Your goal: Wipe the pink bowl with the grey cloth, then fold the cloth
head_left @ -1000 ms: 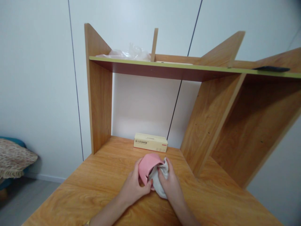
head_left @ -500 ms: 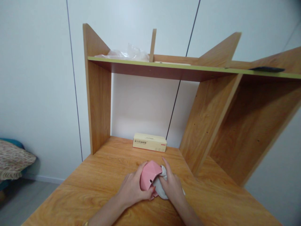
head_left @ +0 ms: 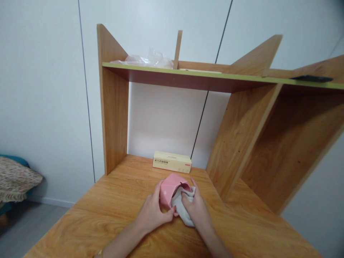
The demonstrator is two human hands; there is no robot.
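Observation:
On the wooden desk (head_left: pixel 107 215) my left hand (head_left: pixel 152 215) is wrapped round a pink cup-like object (head_left: pixel 168 188), tilted on its side with the opening towards my right. My right hand (head_left: pixel 197 211) grips a white-grey cloth (head_left: pixel 182 208) and presses it into the pink object's opening. Both hands are closed and touch each other just above the desk top.
A beige box (head_left: pixel 172 162) with printed text lies at the back of the desk against the wall. A wooden shelf unit (head_left: pixel 113 118) stands on the desk, with crumpled clear plastic (head_left: pixel 146 60) and a dark flat object (head_left: pixel 310 77) on top. A patterned cushion (head_left: pixel 16 179) sits far left.
The right hand has worked the cloth round inside the pink object, and the object has turned a little in my left hand. Both hands stay in the same spot.

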